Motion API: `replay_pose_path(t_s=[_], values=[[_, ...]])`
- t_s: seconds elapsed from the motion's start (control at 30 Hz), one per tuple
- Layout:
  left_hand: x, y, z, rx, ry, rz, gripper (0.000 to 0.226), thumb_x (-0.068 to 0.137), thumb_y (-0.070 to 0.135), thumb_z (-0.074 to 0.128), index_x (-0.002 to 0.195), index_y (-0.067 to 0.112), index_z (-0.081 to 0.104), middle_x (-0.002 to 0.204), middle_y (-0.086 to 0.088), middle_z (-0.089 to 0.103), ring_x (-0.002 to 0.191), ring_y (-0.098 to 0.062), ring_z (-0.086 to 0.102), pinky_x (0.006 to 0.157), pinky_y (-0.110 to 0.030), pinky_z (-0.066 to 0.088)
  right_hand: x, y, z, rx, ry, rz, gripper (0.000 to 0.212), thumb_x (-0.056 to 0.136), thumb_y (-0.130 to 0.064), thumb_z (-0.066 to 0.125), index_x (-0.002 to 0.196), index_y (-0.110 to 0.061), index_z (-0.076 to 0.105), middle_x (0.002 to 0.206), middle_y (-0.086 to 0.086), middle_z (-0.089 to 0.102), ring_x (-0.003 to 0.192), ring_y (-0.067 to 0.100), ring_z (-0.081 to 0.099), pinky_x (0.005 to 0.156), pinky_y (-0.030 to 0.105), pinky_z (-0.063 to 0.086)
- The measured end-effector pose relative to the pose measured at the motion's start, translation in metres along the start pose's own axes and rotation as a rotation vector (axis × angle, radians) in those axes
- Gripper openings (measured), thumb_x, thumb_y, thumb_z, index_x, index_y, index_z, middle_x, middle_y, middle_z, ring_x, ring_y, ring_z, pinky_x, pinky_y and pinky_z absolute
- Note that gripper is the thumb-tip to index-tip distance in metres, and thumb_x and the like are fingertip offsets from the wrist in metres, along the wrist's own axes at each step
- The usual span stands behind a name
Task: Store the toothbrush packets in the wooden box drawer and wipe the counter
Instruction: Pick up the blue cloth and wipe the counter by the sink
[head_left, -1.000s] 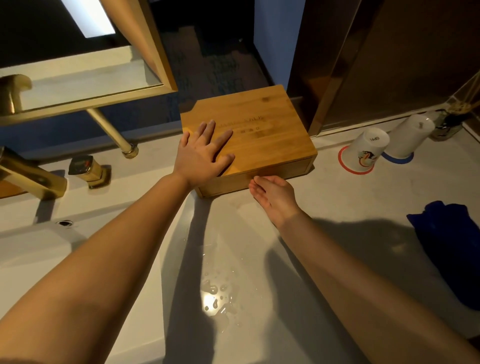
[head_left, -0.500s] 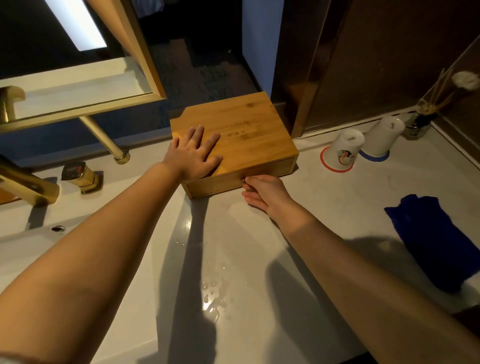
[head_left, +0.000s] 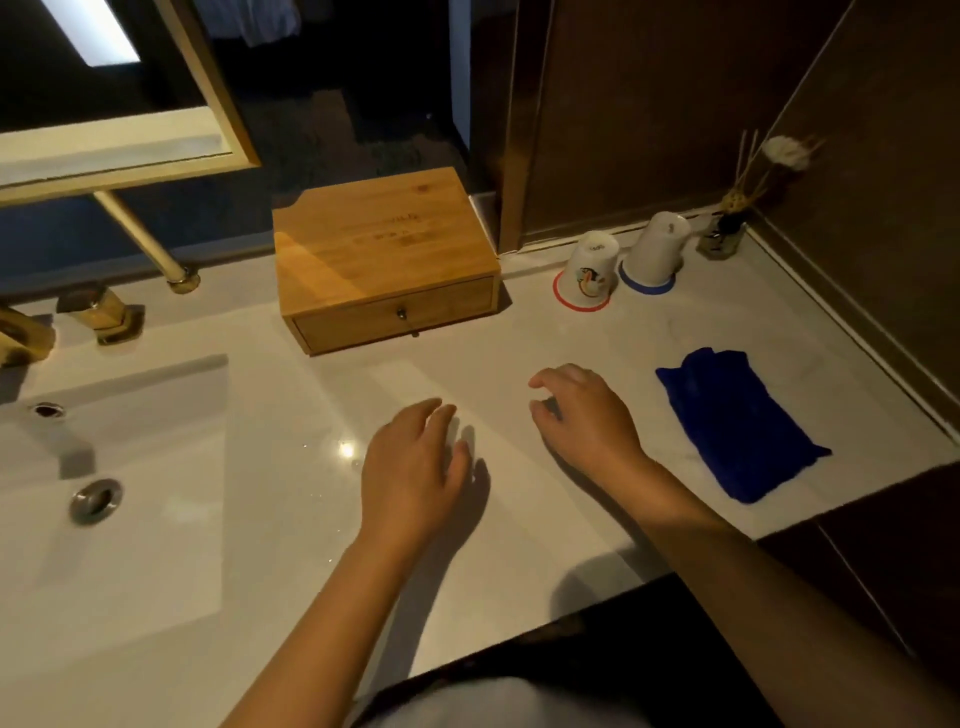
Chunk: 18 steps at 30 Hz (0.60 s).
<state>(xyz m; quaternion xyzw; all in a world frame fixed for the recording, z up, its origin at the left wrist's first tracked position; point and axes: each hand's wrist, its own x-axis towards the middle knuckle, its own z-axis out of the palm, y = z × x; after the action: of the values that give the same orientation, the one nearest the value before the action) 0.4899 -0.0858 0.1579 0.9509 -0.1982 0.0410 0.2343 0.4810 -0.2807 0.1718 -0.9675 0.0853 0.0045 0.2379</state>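
Wooden box: the rectangular honey-coloured wooden box (head_left: 382, 249) is set at upper centre of the frame on the pale stone counter (head_left: 519, 509); its drawer (head_left: 395, 315) is seen pushed flush, small dark knob at its middle.
Toothbrush packets: none are seen on the counter; they are judged to be stored inside, though this cannot be checked.
Left hand: the left hand (head_left: 410, 478) is held low over the counter at centre frame, fingers loosely curled, nothing grasped.
Right hand: the right hand (head_left: 584, 415) is relaxed and empty, just beside the left.
Cloth: the folded dark blue cloth (head_left: 740, 421) lies untouched at right of frame, near the right hand.
Step in hand: storing is judged finished; wiping is not yet begun.
Next move: the cloth is to be grasped, most readily by the right hand, and drawn over the counter.
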Motion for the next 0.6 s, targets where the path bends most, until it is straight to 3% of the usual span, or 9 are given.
replay_pose_path(t_s=[0.1, 0.17, 0.3, 0.47, 0.6], values=[[-0.031, 0.034, 0.033, 0.041, -0.041, -0.033, 0.047, 0.089, 0.039, 0.040, 0.128, 0.016, 0.053, 0.138, -0.010, 0.052, 0.127, -0.029, 0.049, 0.102, -0.043, 0.040, -0.020, 0.046, -0.018, -0.143, 0.060, -0.113, 0.034, 0.092, -0.023, 0.049, 0.125, -0.016, 0.054, 0.129, 0.005, 0.056, 0.117, 0.023, 0.048, 0.096, 0.037, 0.042], [-0.043, 0.053, 0.056, 0.052, -0.120, -0.103, 0.054, 0.091, 0.045, 0.029, 0.141, 0.024, 0.035, 0.153, -0.006, 0.031, 0.143, -0.025, 0.025, 0.113, -0.045, 0.024, -0.029, 0.079, -0.032, -0.195, 0.068, -0.145, 0.037, 0.091, -0.023, 0.051, 0.128, -0.016, 0.053, 0.135, 0.007, 0.053, 0.123, 0.025, 0.044, 0.101, 0.040, 0.037], [-0.054, 0.087, 0.093, 0.110, -0.216, -0.153, 0.062, 0.089, 0.056, 0.016, 0.147, 0.036, 0.004, 0.159, 0.001, -0.005, 0.146, -0.017, -0.010, 0.118, -0.045, 0.002, -0.036, 0.141, -0.060, -0.296, 0.028, -0.176, 0.044, 0.092, -0.021, 0.049, 0.136, -0.017, 0.043, 0.147, 0.009, 0.038, 0.136, 0.028, 0.031, 0.109, 0.044, 0.028], [-0.056, 0.113, 0.115, 0.145, -0.247, -0.213, 0.066, 0.087, 0.063, 0.015, 0.146, 0.040, -0.004, 0.156, 0.005, -0.017, 0.143, -0.015, -0.019, 0.116, -0.046, -0.010, -0.033, 0.206, -0.082, -0.449, -0.225, -0.139, 0.054, 0.097, -0.023, 0.037, 0.147, -0.026, 0.016, 0.158, 0.003, 0.008, 0.145, 0.023, 0.005, 0.116, 0.042, 0.015], [-0.055, 0.112, 0.119, 0.199, -0.261, -0.229, 0.066, 0.086, 0.063, 0.014, 0.145, 0.041, -0.007, 0.156, 0.006, -0.017, 0.143, -0.014, -0.019, 0.117, -0.048, -0.009, -0.032, 0.231, -0.085, -0.425, -0.381, -0.147, 0.062, 0.094, -0.031, 0.043, 0.146, -0.032, 0.008, 0.159, 0.004, -0.001, 0.145, 0.025, 0.000, 0.116, 0.042, 0.013]])
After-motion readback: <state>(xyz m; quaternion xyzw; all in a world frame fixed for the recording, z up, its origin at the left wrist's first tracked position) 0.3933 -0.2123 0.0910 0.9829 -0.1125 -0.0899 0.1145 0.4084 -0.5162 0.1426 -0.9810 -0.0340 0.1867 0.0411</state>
